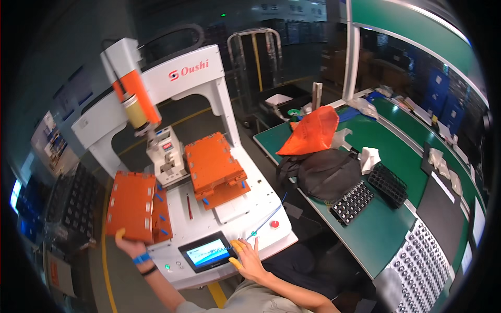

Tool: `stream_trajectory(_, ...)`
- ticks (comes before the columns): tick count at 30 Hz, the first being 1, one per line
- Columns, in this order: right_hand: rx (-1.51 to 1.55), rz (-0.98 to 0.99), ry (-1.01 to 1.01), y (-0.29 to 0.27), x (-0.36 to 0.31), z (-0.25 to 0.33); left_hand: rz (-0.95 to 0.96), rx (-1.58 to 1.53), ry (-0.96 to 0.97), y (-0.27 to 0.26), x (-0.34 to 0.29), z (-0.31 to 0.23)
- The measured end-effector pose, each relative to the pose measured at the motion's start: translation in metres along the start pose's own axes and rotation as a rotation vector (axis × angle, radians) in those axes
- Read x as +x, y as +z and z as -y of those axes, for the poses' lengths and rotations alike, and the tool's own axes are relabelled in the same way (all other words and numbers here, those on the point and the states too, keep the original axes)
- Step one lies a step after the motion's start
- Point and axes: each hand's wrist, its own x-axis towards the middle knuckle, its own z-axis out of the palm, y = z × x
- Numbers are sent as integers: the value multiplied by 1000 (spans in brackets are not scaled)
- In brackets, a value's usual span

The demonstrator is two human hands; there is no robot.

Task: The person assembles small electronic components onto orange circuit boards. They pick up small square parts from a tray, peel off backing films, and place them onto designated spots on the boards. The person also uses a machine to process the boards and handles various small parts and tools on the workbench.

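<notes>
My left hand (130,247) is at the near left corner of an orange fixture (130,203) on a white benchtop machine. One fingertip in a yellow cover lies over the fixture's edge; the other fingers are mostly hidden, and the hand looks closed on that corner. A blue band and a black band circle the left wrist. My right hand (249,262) has its fingers apart and holds nothing, beside the right edge of a lit touchscreen (207,252). Yellow covers sit on some of its fingertips. A second orange fixture (211,161) stands farther right, with blue pegs beneath its top plate.
Above the fixtures hangs the machine's orange and white tool head (133,99). A red button (274,224) is on the front panel. On the green table (360,250) lie a black bag (326,177), an orange bag (313,133), black trays (352,203) and a sheet of small parts (420,266).
</notes>
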Motion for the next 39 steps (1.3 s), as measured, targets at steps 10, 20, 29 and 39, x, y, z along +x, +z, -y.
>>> stream_trajectory(10, 263, -266, -135, -26, -13, 9, 465, 15, -525, 22, -135, 96)
stream_trajectory(20, 318, -784, 258, -27, -139, 20, 940, -41, -1227, 75, -276, 235)
stream_trajectory(29, 886, -1123, 447, -160, -138, 38, 1042, -201, -1561, 91, -357, 297)
stream_trajectory(39, 914, -991, 583, -239, -199, 17, 1500, 283, -1014, 92, -362, 294)
